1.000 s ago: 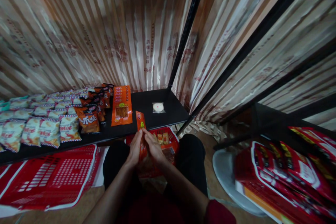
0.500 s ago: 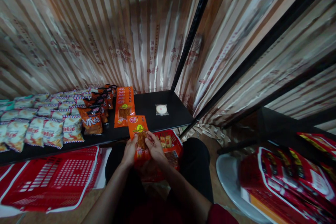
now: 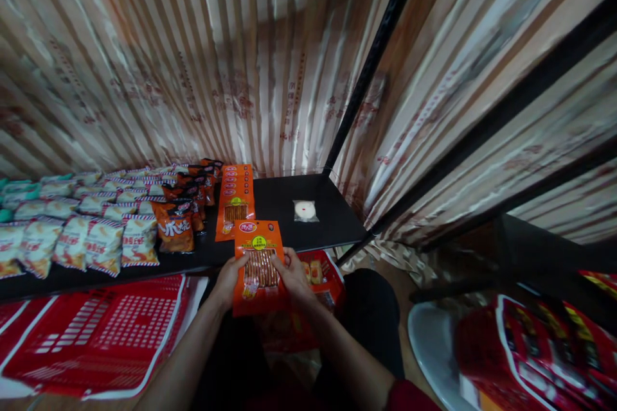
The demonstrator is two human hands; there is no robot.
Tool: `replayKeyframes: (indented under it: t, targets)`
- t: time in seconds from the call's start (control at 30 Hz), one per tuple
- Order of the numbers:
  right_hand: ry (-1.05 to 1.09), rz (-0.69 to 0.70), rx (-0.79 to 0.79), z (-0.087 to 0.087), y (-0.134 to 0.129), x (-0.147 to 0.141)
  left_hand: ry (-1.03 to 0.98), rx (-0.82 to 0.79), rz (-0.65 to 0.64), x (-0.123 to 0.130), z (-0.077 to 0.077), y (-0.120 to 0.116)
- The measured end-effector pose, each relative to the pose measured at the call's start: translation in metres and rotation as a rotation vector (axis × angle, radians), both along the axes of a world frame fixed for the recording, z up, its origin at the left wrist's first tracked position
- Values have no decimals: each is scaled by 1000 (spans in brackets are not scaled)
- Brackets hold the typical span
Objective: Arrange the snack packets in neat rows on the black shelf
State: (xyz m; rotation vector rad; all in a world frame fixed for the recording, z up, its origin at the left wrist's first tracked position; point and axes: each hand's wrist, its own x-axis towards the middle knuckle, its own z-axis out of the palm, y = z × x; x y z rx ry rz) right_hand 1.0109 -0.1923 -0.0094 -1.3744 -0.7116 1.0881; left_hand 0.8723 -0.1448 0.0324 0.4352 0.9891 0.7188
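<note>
Since half a second ago, the orange packet [image 3: 260, 270] has turned from a lean to nearly square-on; we now get its full front. Our view has shifted a little too.

Biggest first: striped curtain [image 3: 260, 64] fills the top, black shelf [image 3: 277, 205] runs from left edge to centre. Red basket [image 3: 103, 359] at lower left. Pale snack bags [image 3: 103, 244] in rows at left on the shelf, orange-and-black bags [image 3: 174, 228] right of them, then a flat orange packet of matching look [image 3: 236, 196].

Ours is in the lower middle of the frame, near-upright, its top overlapping the shelf one in view. Flat, glossy orange; red-and-white oval logo upper left, yellow-green disc below it, clear window with a row of thin brown sticks.

Forearms come up from the bottom edge and converge. Left hand [image 3: 229, 282] grips the packet's left edge, right hand [image 3: 296, 279] its right, thumbs on the front near the window; we can't see most fingertips. Smallest: round white item in clear wrap [image 3: 305, 210], right of centre.
</note>
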Motion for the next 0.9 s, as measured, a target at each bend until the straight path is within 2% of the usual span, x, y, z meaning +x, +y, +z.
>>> replayKeyframes:
  t: [0.17, 0.43, 0.7, 0.9]
  targets:
    - [-148, 1, -21, -3, 13, -4, 6, 72, -6, -4, 0, 13]
    - [-309, 55, -84, 14, 35, -10, 87, 118, 41, -10, -3, 36]
    - [-402, 71, -111, 0, 57, -12, 239, 219, -8, -21, -11, 62]
    - [-412, 76, -118, 1, 76, -11, 371, 306, -27, -27, -24, 83]
